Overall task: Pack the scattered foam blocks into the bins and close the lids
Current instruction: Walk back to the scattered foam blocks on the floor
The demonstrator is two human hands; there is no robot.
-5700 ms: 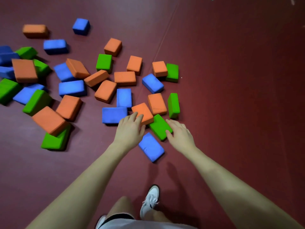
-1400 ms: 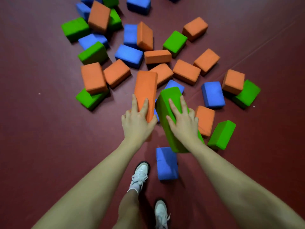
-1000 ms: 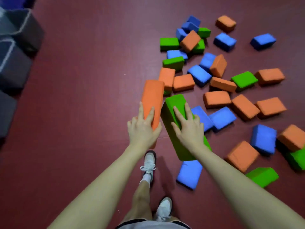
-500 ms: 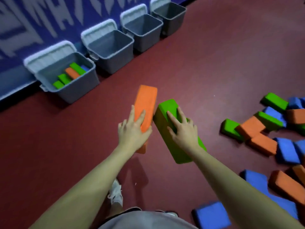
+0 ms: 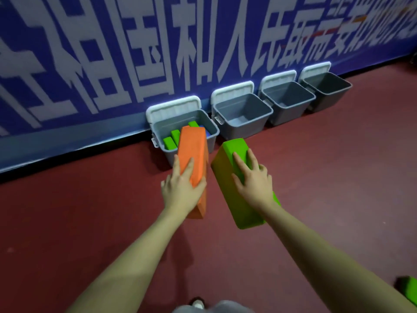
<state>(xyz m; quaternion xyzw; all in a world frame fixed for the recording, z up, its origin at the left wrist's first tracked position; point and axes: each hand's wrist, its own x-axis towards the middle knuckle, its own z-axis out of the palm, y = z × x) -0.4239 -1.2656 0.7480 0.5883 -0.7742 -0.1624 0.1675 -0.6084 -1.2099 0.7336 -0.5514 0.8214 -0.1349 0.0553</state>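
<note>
My left hand grips an orange foam block held lengthwise, its far end overlapping the nearest grey bin. My right hand grips a green foam block beside it, off the floor. That nearest bin stands open with green blocks and a bit of blue inside. Three more open grey bins line the wall to its right, their white lids tipped back.
A blue banner wall with large white characters runs behind the bins. The floor is dark red. One green block lies at the lower right edge. My shoe shows at the bottom.
I have picked up the orange and green blocks from the pile and turned left toward the wall. The bins are now closer and straight ahead; the scattered pile has dropped out of view.
</note>
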